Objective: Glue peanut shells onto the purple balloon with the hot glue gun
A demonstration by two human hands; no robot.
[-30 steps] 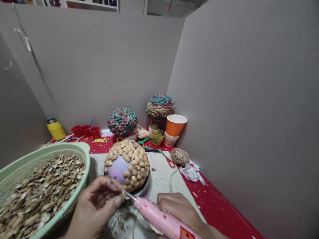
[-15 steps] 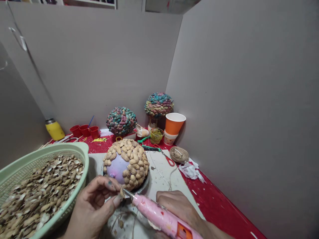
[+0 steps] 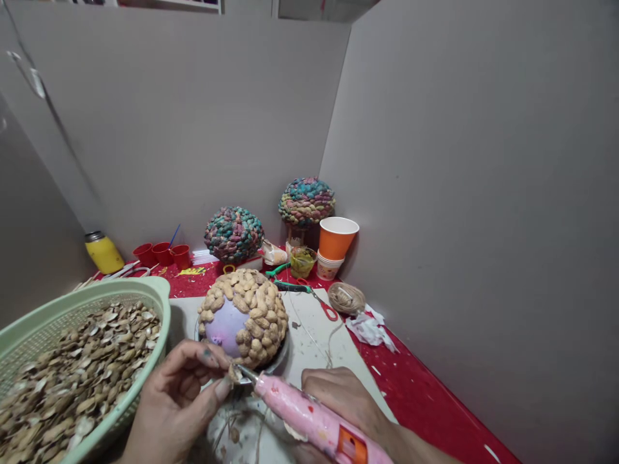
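Observation:
Between thumb and forefinger, my left hand point(image 3: 181, 393) pinches a peanut shell point(image 3: 235, 373). My right hand point(image 3: 345, 396) is wrapped round a pink glue gun point(image 3: 304, 412), its metal nozzle at the shell. Just beyond them a purple balloon point(image 3: 226, 327), largely covered with peanut shells point(image 3: 261, 309), rests in a metal bowl point(image 3: 283, 361). A bare purple patch faces me on its left side. Left of my left hand stands a green plastic basket point(image 3: 162, 296) full of peanut shells.
Two colourful shell-covered balls point(image 3: 235, 233) stand at the back, near an orange paper cup point(image 3: 337, 240). Scissors point(image 3: 329, 311) and a twine ball point(image 3: 346, 298) lie right of the bowl. Red cups point(image 3: 163, 254) and a yellow bottle point(image 3: 104, 252) line the back left. Grey walls enclose the table.
The view has shifted slightly. The shell in my left hand has turned a little, showing its pale inside at the nozzle. Both hands keep their hold.

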